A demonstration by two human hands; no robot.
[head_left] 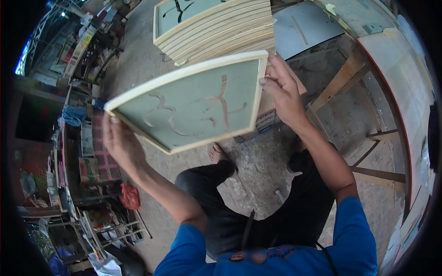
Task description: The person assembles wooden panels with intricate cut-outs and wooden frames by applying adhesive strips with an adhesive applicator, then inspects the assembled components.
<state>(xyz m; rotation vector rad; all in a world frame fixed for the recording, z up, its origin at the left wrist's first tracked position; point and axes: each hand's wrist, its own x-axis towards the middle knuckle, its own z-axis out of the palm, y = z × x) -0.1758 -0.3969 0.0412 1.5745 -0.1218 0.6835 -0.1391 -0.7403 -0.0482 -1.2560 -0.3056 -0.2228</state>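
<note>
Held up in front of me is a framed panel (pixel 184 108) with a pale wooden rim and a grey-green face bearing brush-like strokes. My left hand (pixel 120 145) is closed around its left edge, fingers partly hidden by the wood. At the opposite side, my right hand (pixel 283 89) pinches the upper right corner, thumb on the front of the rim. The panel is tilted and its lower edge hangs above the floor. Just beyond it stands a stack of similar wooden frames (pixel 221 37), the top one showing dark strokes on a grey-green face.
A table with a red edge (pixel 391 87) curves along my right, with wooden legs and braces below. A light grey board (pixel 306 30) lies beside the stack. On the left are cluttered shelves, a pink crate (pixel 106 152), a red bag (pixel 130 197) and a metal stool frame (pixel 117 234).
</note>
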